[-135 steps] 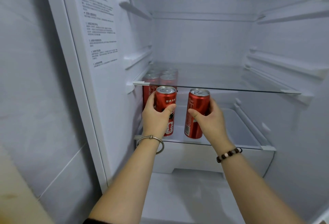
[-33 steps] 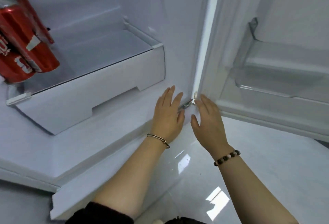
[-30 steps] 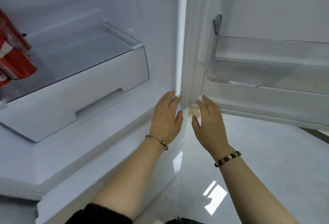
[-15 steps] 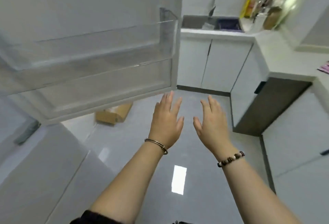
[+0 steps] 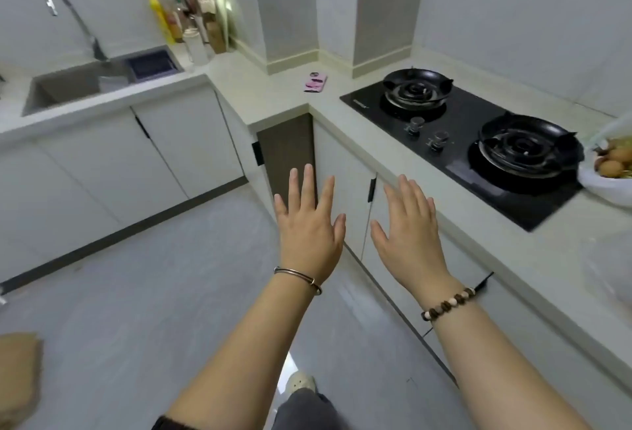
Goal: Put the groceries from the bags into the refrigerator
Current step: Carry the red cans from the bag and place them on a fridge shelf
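Head camera looks down across a kitchen corner, and both of your hands are held out in front of you over the glossy grey tiled floor (image 5: 136,292). Your left hand (image 5: 309,234) is flat, back upward, fingers straight and slightly fanned, holding and touching nothing; a thin metal bangle (image 5: 297,274) rings its wrist. Your right hand (image 5: 408,238) is the same: fingers extended and a little apart, empty, with a bracelet of brown and pale beads (image 5: 448,304) at the wrist.

The groceries you can see sit in a soft white plastic bag (image 5: 605,186) on the smooth pale stone countertop (image 5: 273,94) at the right edge of the frame, just beside the black glass two-burner gas hob (image 5: 362,101). Its crumpled mouth faces upward and smooth, round brown items show inside. The frame cuts the bag off, so you cannot tell its long axis. It is well apart from both hands.

A pink phone (image 5: 315,82) lies flat in the counter's corner. Farther left are a rectangular steel sink (image 5: 65,87) and a tall yellow bottle (image 5: 166,22) among other containers. Matte white cabinet doors (image 5: 191,142) run below, and a brown cardboard box (image 5: 18,378) shows at the lower left.
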{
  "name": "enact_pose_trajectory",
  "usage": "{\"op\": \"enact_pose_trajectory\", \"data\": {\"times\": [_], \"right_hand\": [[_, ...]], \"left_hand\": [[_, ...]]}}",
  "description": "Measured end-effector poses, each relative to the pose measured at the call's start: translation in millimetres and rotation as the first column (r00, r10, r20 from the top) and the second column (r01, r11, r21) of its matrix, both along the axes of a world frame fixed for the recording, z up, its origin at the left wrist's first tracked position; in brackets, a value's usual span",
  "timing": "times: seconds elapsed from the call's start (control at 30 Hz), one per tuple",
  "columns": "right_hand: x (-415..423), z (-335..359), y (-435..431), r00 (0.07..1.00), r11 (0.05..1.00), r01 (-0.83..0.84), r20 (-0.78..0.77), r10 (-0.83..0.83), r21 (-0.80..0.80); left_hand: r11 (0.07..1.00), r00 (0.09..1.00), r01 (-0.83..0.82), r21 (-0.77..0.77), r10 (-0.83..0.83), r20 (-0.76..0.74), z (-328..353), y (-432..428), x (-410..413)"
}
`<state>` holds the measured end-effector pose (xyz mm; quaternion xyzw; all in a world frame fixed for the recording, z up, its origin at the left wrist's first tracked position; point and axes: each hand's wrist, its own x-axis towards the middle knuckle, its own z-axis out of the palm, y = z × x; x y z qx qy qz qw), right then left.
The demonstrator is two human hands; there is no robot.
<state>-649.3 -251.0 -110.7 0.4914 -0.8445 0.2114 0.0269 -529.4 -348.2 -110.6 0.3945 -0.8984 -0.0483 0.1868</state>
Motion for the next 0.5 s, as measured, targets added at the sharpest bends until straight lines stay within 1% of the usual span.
{"op": "enact_pose_trajectory", "data": {"times": [0.13, 0.27, 0.4, 0.5], "right_hand": [[-58.1, -4.1, 33.0, 0.977, 0.977, 0.212, 0.002, -0.212, 0.004], [-112.8, -5.8, 61.1, 0.910, 0.910, 0.414, -0.005, -0.414, 0.002], [-162.9, -2.5, 79.5, 0.834, 0.833, 0.551, -0.023, -0.551, 0.042], [-196.9, 2.2, 88.2, 0.774, 0.772, 0.633, -0.035, -0.632, 0.050]], "left_hand": [[0.979, 0.979, 0.201, 0.024, -0.201, 0.020, -3.1, 13.0, -81.7], [0.930, 0.929, 0.367, 0.010, -0.367, 0.044, -7.3, 23.4, -156.1], [0.862, 0.859, 0.505, 0.037, -0.506, 0.077, -7.4, 30.4, -227.6], [0.804, 0.803, 0.594, 0.014, -0.594, 0.053, -6.0, 33.3, -274.8]]}}
